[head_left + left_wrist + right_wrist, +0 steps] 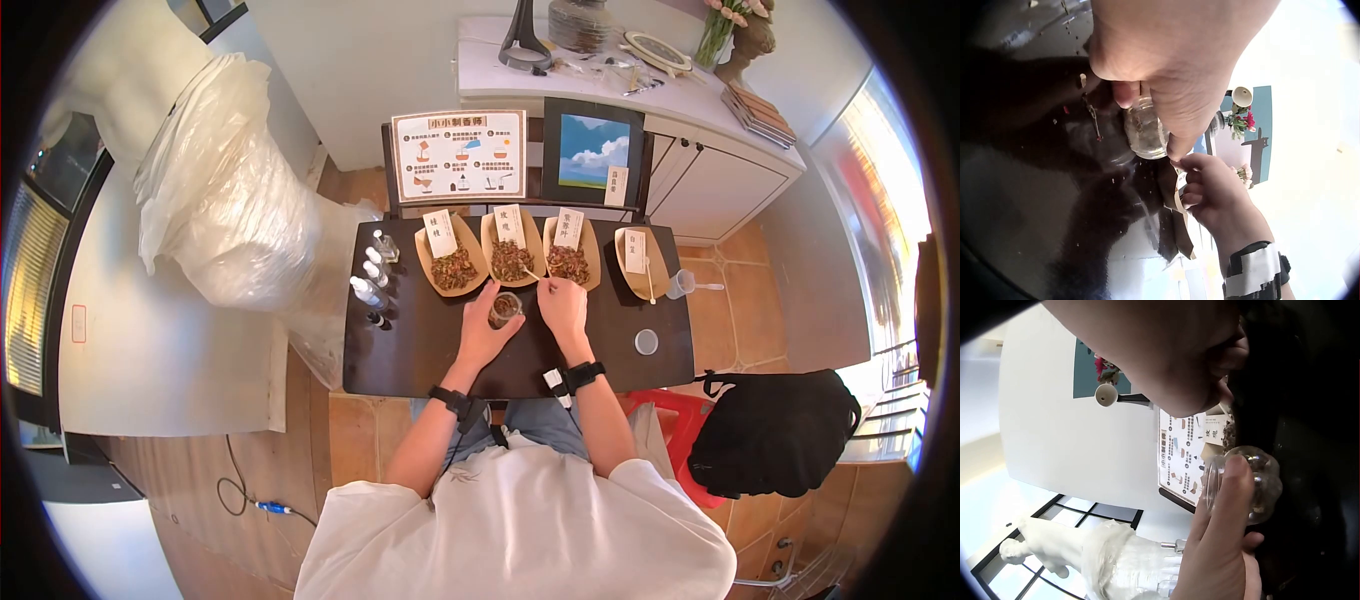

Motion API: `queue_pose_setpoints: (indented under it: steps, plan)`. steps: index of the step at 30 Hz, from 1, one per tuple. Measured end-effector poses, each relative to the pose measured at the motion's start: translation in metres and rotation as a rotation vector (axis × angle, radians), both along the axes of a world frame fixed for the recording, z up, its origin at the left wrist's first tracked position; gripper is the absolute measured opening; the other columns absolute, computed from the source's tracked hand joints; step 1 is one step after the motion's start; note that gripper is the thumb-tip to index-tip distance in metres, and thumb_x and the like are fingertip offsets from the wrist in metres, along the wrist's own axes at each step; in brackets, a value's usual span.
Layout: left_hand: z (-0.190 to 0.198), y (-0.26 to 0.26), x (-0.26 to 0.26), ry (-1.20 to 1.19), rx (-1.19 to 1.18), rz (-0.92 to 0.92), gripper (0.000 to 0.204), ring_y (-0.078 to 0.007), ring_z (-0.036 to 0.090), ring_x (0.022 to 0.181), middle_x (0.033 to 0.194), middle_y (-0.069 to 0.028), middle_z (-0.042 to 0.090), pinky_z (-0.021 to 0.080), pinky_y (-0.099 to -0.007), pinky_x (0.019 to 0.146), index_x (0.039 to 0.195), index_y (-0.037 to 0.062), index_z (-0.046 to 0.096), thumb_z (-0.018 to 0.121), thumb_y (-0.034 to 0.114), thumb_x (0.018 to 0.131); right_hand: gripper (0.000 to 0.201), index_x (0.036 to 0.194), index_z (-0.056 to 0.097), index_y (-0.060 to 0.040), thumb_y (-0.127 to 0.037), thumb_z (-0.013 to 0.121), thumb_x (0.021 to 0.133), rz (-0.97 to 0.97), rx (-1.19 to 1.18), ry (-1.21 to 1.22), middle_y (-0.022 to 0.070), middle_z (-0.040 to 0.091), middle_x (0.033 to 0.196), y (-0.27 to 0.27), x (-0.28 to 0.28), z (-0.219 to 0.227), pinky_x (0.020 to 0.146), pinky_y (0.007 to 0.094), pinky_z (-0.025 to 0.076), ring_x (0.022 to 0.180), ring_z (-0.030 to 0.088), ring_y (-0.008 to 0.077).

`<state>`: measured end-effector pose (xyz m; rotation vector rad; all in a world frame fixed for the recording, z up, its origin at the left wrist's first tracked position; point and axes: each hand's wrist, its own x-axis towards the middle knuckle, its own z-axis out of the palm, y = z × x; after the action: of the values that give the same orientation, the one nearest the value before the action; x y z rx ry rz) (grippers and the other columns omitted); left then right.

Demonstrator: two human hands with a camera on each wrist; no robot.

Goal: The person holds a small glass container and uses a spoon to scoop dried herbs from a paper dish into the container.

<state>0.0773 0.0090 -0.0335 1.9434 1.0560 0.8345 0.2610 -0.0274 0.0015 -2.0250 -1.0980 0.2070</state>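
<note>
In the head view my left hand (486, 330) grips a small glass jar (505, 308) with dried bits inside, thumb and fingers round its sides. The jar (1146, 131) stands upright on the dark table in the left wrist view. My right hand (566, 312) has curled fingers and pinches the end of a thin pale spoon (531, 274), whose other end lies in the middle paper tray of dried petals (511, 258). More petals fill the trays on either side (453, 268) (568, 264). The spoon is hidden in both wrist views.
Small bottles (368, 292) line the table's left side. To the right are a fourth tray (631, 277) with a spoon, a clear cup (680, 284) and a round lid (646, 342). A printed sign (460, 160) and a picture stand behind the trays; a black bag (772, 432) sits at the right.
</note>
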Motion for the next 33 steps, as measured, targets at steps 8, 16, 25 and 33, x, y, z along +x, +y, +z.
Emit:
queue_pose_setpoints:
  steps: [8, 16, 25, 33]
  plan:
    - [0.000, 0.000, 0.000, -0.001, 0.006, -0.010, 0.091, -0.0370, 0.057, 0.129, 0.165, -0.0204, 0.050, 0.043, -0.0432, 0.116, 0.160, 0.0043, 0.049, 0.090, 0.032, 0.084, 0.029, 0.086, 0.076, 0.0041, -0.022, 0.069, 0.096, 0.010, -0.041, 0.198, 0.0245, 0.072, 0.076, 0.007, -0.001, -0.013, 0.071, 0.0489, 0.058, 0.075, 0.072, 0.0461]
    - [0.004, -0.001, -0.001, 0.013, -0.028, -0.014, 0.091, -0.0359, 0.057, 0.128, 0.163, -0.0186, 0.053, 0.044, -0.0434, 0.115, 0.161, 0.0047, 0.049, 0.090, 0.032, 0.084, 0.027, 0.098, 0.085, -0.0027, -0.025, 0.071, 0.096, -0.009, -0.169, 0.391, 0.0205, 0.080, 0.090, 0.007, -0.002, -0.008, 0.085, 0.0427, 0.061, 0.088, 0.079, 0.0363]
    - [0.014, -0.003, -0.002, 0.030, -0.127, 0.002, 0.092, -0.0354, 0.058, 0.124, 0.142, -0.0149, 0.067, 0.047, -0.0443, 0.111, 0.160, 0.0073, 0.050, 0.092, 0.033, 0.083, 0.030, 0.101, 0.086, -0.0048, -0.031, 0.071, 0.098, -0.111, -0.229, 0.582, 0.0179, 0.082, 0.096, 0.005, -0.001, -0.013, 0.089, 0.0413, 0.059, 0.092, 0.079, 0.0340]
    - [0.011, -0.007, -0.002, -0.076, -0.107, 0.080, 0.073, -0.0346, 0.063, 0.121, 0.130, -0.0159, 0.068, 0.052, -0.0437, 0.105, 0.140, 0.0068, 0.061, 0.094, 0.033, 0.081, 0.030, 0.101, 0.086, -0.0050, -0.031, 0.072, 0.096, -0.128, -0.176, 0.607, 0.0171, 0.081, 0.093, 0.003, 0.000, -0.014, 0.086, 0.0404, 0.058, 0.089, 0.078, 0.0319]
